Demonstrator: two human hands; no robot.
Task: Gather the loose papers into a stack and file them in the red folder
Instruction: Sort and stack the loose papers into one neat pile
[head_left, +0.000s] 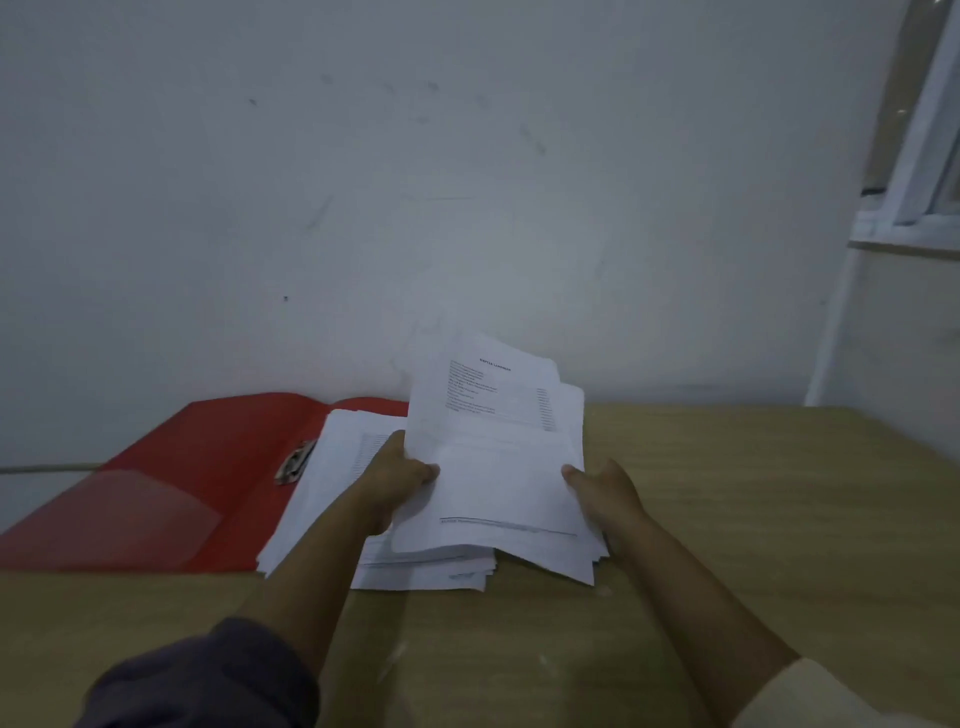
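The paper stack (493, 467) is held above the table (753, 493).
It is pinched at its sides by the left hand (400, 473) and right hand (602, 488), thumbs on top. The red folder (197, 467) is laid open beside it, under more sheets (332, 467).

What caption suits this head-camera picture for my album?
Left hand and right hand hold a sheaf of papers beside the open red folder.

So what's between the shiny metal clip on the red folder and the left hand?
Head view: only the flat pile of white printed papers lies between the silver metal clip and the left hand gripping a raised paper sheaf.
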